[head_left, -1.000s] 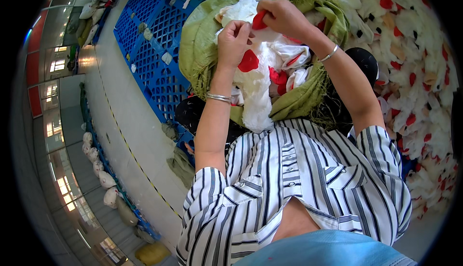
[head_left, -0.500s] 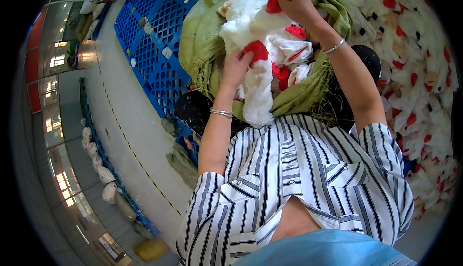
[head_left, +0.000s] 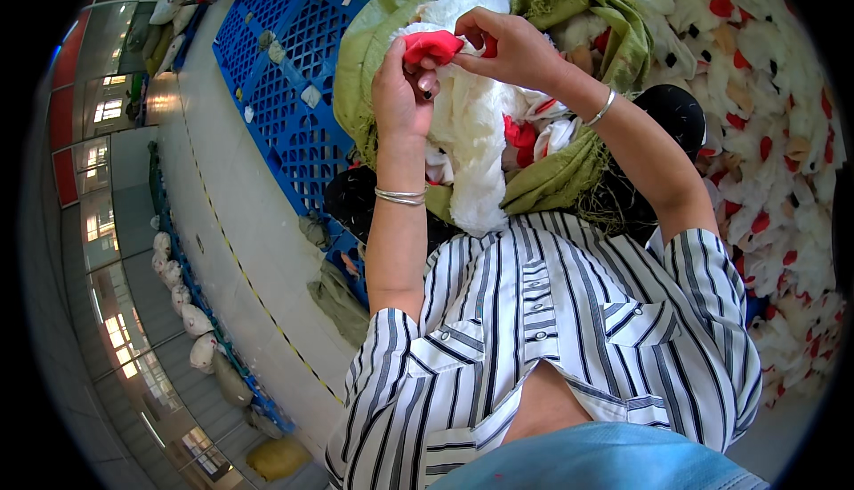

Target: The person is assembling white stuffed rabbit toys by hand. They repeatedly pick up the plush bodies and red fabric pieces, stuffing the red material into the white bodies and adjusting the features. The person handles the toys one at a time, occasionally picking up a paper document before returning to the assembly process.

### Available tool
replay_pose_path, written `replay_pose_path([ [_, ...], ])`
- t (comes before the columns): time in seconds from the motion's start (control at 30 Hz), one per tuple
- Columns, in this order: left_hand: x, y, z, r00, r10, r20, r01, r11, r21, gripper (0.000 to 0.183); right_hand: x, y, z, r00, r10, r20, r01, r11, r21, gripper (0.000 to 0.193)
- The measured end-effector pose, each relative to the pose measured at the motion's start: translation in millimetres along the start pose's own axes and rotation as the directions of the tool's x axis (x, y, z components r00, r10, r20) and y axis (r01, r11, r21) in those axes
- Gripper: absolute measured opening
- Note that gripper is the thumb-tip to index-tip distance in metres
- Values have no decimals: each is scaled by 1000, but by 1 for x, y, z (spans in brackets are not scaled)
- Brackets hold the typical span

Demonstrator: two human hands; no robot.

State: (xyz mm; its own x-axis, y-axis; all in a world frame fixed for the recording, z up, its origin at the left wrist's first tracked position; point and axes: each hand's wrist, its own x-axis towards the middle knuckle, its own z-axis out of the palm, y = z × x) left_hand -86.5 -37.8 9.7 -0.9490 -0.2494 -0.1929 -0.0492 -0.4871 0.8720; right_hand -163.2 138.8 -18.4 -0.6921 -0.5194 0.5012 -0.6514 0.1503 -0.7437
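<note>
Over the open mouth of a green woven sack [head_left: 366, 38] lies a white plush skin [head_left: 479, 148], one fluffy strip of it hanging toward my lap. My left hand [head_left: 403, 94] is closed around a red fabric piece [head_left: 433, 46] of the plush, its fingers curled under the cloth. From the other side my right hand [head_left: 509, 45] pinches the same red piece between thumb and fingertips, close to the left hand. Lower in the sack show white cloth and another red fabric piece [head_left: 520, 137]. The fingertips partly hide the held edge.
Blue plastic pallets [head_left: 280, 90] lie to the left of the sack. A big heap of white plush skins [head_left: 743, 134] with red parts fills the right side. Farther left, a pale floor [head_left: 231, 188] carries a yellow-black line, with several white bags [head_left: 197, 321] beyond it.
Both hands have come together at the upper left of the sack. Earlier they were apart, each pinching a red piece; now both hold one red piece between them.
</note>
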Motion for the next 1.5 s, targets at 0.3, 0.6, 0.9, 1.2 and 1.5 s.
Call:
replay_pose_path([
  [0.3,-5,0,18,991,132,21,-133,985,112,25,3,14,2,988,151,37,-151,880,450,19],
  [0.6,6,-34,14,906,391,161,-415,746,520,21,3,18,1,981,182,69,-194,871,451,21],
  [0.9,0,-30,14,954,239,179,-297,700,649,12,2,7,1,981,101,-165,-76,985,153,23],
  [1.2,-4,-21,10,965,249,87,-261,859,441,13,10,13,-8,934,134,332,-304,788,536,25],
  [1.5,-13,-14,6,979,56,196,-149,855,497,29,8,30,-1,863,251,439,-467,727,504,20],
])
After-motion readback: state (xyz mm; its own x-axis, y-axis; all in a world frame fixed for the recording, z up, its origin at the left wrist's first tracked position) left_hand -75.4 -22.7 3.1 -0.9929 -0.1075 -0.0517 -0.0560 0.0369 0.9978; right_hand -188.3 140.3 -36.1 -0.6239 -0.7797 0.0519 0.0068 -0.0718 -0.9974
